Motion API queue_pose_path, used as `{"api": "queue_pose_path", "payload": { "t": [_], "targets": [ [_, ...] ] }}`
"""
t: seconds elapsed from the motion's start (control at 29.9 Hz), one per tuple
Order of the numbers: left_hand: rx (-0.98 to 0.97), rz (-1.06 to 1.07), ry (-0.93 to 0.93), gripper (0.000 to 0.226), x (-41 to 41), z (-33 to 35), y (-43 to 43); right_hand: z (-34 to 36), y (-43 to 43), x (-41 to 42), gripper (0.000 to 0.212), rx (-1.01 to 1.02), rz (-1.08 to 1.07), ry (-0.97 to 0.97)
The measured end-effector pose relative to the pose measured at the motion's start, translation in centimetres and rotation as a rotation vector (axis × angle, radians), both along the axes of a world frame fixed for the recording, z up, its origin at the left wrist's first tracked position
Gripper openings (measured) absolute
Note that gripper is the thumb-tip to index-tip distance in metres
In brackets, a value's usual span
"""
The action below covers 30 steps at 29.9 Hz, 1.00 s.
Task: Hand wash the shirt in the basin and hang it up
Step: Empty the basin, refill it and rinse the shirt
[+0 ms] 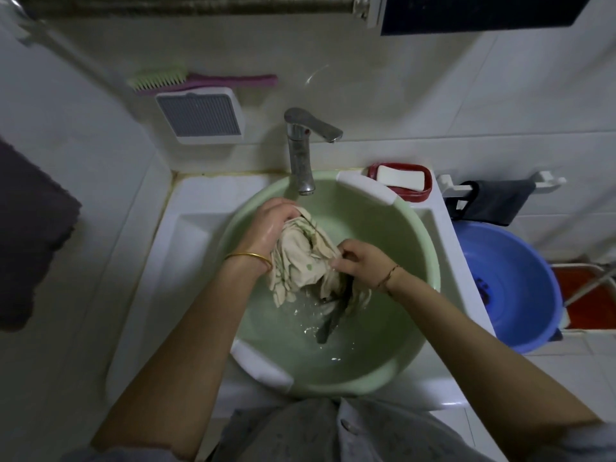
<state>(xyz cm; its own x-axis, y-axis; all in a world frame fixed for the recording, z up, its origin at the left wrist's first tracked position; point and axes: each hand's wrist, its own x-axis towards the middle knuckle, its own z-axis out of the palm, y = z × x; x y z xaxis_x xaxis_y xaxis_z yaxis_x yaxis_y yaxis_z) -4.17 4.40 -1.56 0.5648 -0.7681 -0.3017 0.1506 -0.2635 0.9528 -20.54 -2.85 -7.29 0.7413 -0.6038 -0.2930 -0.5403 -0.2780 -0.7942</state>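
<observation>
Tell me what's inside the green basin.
The basin holds shallow water and the wet shirt, gripped by the left hand and right hand. A dark strip shows under the shirt; what else lies beneath is covered.

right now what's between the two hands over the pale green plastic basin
In the head view, the bunched cream patterned shirt spans that gap, gripped by the left hand and the right hand.

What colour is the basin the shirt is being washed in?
The basin is pale green, seen in the head view.

Dim white-tiled walls (500, 95) surround a white sink (200, 201), with a blue tub (533, 315) on the right.
</observation>
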Motion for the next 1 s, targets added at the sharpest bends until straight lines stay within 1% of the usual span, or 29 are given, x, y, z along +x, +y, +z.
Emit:
{"api": "queue_pose_path", "payload": {
  "t": [0.07, 0.1, 0.17, 0.23, 0.3, 0.37, 0.43, 0.47, 0.53, 0.57, 0.6, 0.63, 0.67, 0.7, 0.74, 0.77, 0.8, 0.87, 0.9, 0.94, 0.97, 1.0],
  "targets": [
    [0.052, 0.001, -0.108, 0.014, 1.1, -0.3, 0.3, 0.6, -0.6, -0.3, 0.016, 0.084, -0.083, -0.065],
    [0.082, -0.011, -0.164, 0.005, 1.6, -0.5, 0.5, 0.8, -0.9, -0.4, 0.018, 0.139, -0.137, -0.1],
    [0.158, -0.07, -0.26, 0.013, 2.6, -0.9, 0.9, 1.3, -1.3, -0.4, 0.024, 0.264, -0.244, -0.168],
    [0.234, -0.128, -0.311, 0.019, 3.3, -1.5, 1.3, 1.7, -1.7, 0.0, 0.026, 0.354, -0.351, -0.187],
    [0.263, -0.161, -0.351, 0.029, 3.7, -2.2, 1.5, 2.1, -2.3, 0.6, 0.029, 0.441, -0.432, -0.173],
    [0.28, -0.163, -0.393, 0.036, 3.7, -3.0, 1.5, 2.3, -2.9, 1.2, 0.036, 0.466, -0.445, -0.105],
    [0.337, -0.171, -0.485, 0.031, 3.2, -4.3, 1.4, 1.9, -3.5, 1.6, 0.047, 0.412, -0.434, -0.035],
    [0.366, -0.169, -0.55, 0.027, 2.9, -5.2, 1.4, 1.7, -3.6, 1.8, 0.049, 0.368, -0.423, -0.033],
    [0.433, -0.168, -0.648, 0.021, 1.9, -7.2, 1.5, 0.8, -3.3, 2.0, 0.045, 0.203, -0.378, -0.033],
    [0.497, -0.192, -0.707, 0.028, 1.2, -8.2, 1.7, 0.2, -3.0, 2.0, 0.044, 0.094, -0.333, 0.007],
    [0.57, -0.228, -0.808, 0.037, 0.6, -9.1, 1.9, -0.5, -2.6, 1.9, 0.041, -0.022, -0.287, 0.084],
    [0.603, -0.25, -0.938, 0.043, -0.1, -9.7, 2.2, -1.1, -2.2, 1.7, 0.032, -0.152, -0.248, 0.161],
    [0.564, -0.262, -1.062, 0.043, -0.7, -10.1, 2.3, -1.6, -1.9, 1.5, 0.019, -0.272, -0.22, 0.225],
    [0.458, -0.272, -1.146, 0.04, -1.2, -10.2, 2.2, -2.1, -1.7, 1.2, 0.01, -0.346, -0.191, 0.288],
    [0.342, -0.307, -1.176, 0.036, -1.6, -10.3, 2.1, -2.0, -1.3, 0.8, 0.01, -0.379, -0.151, 0.344],
    [0.253, -0.359, -1.162, 0.033, -1.8, -10.3, 1.9, -2.2, -0.9, 0.7, 0.012, -0.353, -0.09, 0.418],
    [0.213, -0.415, -1.132, 0.032, -2.0, -10.4, 1.7, -2.5, -0.4, 0.6, 0.017, -0.32, -0.014, 0.484],
    [0.266, -0.547, -1.066, 0.036, -2.3, -10.9, 1.0, -3.6, 0.7, 0.6, 0.05, -0.262, 0.089, 0.631],
    [0.344, -0.629, -1.035, 0.04, -2.4, -11.2, 0.7, -4.2, 1.2, 0.7, 0.057, -0.265, 0.095, 0.677],
    [0.429, -0.704, -1.007, 0.043, -2.4, -11.4, 0.5, -4.9, 1.4, 0.8, 0.054, -0.282, 0.081, 0.683],
    [0.489, -0.753, -0.976, 0.044, -2.2, -11.5, 0.4, -5.0, 1.2, 0.8, 0.046, -0.286, 0.058, 0.657],
    [0.515, -0.769, -0.937, 0.042, -1.9, -11.6, 0.3, -4.9, 0.7, 0.8, 0.041, -0.258, 0.031, 0.596]
  ]
}}
